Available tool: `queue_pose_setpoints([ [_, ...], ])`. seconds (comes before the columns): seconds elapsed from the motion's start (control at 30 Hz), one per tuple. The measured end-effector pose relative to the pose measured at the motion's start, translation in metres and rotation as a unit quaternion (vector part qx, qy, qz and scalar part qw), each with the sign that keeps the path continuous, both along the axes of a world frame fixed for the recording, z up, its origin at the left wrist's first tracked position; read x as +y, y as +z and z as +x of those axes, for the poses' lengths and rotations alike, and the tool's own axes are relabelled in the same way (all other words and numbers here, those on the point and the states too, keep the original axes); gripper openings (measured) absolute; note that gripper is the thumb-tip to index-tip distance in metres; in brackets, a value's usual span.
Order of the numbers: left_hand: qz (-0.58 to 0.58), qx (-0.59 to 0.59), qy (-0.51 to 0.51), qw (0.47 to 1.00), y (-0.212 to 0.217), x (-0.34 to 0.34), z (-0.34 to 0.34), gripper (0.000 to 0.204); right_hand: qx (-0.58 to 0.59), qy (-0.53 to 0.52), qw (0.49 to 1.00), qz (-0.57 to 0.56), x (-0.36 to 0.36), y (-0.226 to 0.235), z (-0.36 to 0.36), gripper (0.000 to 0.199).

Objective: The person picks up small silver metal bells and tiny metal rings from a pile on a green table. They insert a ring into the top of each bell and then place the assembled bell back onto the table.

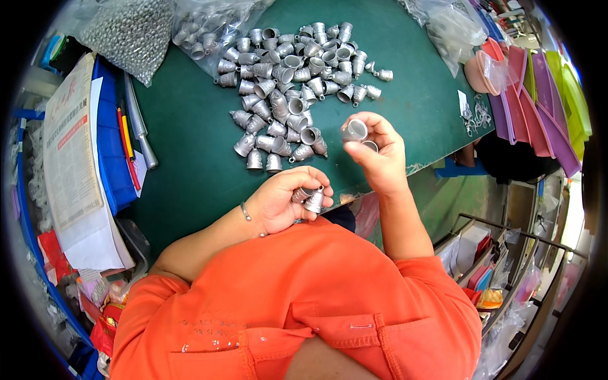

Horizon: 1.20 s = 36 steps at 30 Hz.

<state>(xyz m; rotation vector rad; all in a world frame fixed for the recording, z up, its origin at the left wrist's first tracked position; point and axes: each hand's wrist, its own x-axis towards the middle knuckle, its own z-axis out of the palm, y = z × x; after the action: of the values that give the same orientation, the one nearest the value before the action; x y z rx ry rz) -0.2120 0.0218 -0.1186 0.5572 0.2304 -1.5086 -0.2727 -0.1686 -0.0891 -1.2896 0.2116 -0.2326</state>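
Observation:
My left hand (286,201) is curled near the table's front edge, with small silver metal bells (313,200) resting in its fingers. To the right and a little higher, my right hand (383,152) pinches a silver bell (356,130) with its open mouth facing up. A second round rim shows lower in that palm, partly covered by the thumb. Beyond both hands, a large loose pile of similar silver bells (296,104) covers the middle of the green table (190,139). Some stand mouth down, others lie on their sides.
Clear plastic bags of small metal parts (130,38) sit at the back left. A blue tray (120,183) with newspaper (73,152) and pens (128,136) lies left. Colourful plastic bins (538,95) stand at the right, near small metal rings (476,117). A rack (500,253) stands lower right.

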Motion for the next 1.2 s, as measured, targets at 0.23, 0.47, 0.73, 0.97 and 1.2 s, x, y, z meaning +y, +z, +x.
queue_pose_setpoints([
  [0.23,-0.002,-0.010,-0.007,1.000,0.000,-0.001,-0.001,0.014,0.029,0.073,0.911,0.404,-0.007,0.009,-0.008,0.041],
  [0.47,-0.028,0.044,-0.015,0.999,0.005,-0.003,-0.002,0.041,0.073,0.178,0.978,0.076,-0.005,0.021,-0.018,0.036],
  [0.73,-0.048,0.094,-0.038,0.994,-0.012,-0.001,-0.002,0.033,-0.003,0.070,0.872,-0.485,0.016,0.010,0.021,0.024],
  [0.97,-0.059,0.091,-0.039,0.993,-0.008,0.001,0.001,0.017,0.076,0.066,0.909,-0.404,0.013,-0.005,0.026,0.030],
  [1.2,-0.043,0.039,-0.042,0.997,-0.002,0.003,0.000,0.010,-0.017,-0.013,0.985,-0.171,0.010,-0.011,0.011,0.028],
])
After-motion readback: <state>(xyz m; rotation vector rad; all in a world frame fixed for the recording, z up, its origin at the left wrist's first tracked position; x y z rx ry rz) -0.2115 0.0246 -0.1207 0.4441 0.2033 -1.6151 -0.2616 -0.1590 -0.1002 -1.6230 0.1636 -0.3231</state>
